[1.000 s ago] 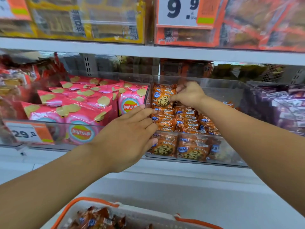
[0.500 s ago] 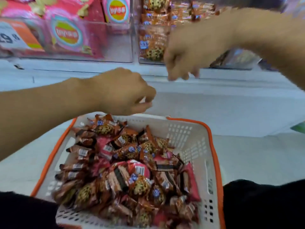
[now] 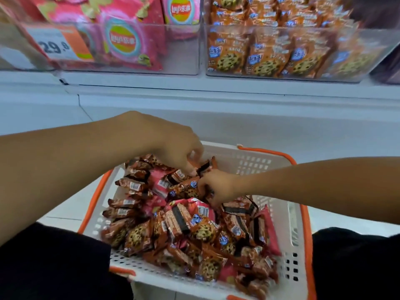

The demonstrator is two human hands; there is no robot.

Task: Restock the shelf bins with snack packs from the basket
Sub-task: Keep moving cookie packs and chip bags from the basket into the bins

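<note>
A white basket [image 3: 290, 230] with an orange rim sits low in front of me, heaped with several small orange cookie packs and pink wafer packs. My left hand [image 3: 173, 146] reaches into the far side of the heap, its fingertips curled down on packs. My right hand [image 3: 218, 187] grips an orange cookie pack [image 3: 186, 189] near the middle of the heap. Above, a clear shelf bin [image 3: 303, 70] holds several matching orange cookie packs standing in rows.
To the left of the cookie bin, another clear bin [image 3: 184, 68] holds pink chip bags, with a price tag [image 3: 58, 46] on its front. A pale shelf ledge runs below the bins. My dark-clothed legs flank the basket.
Both hands came down from the cookie bin into the basket. The view tilted down, and my right hand has taken hold of an orange cookie pack.
</note>
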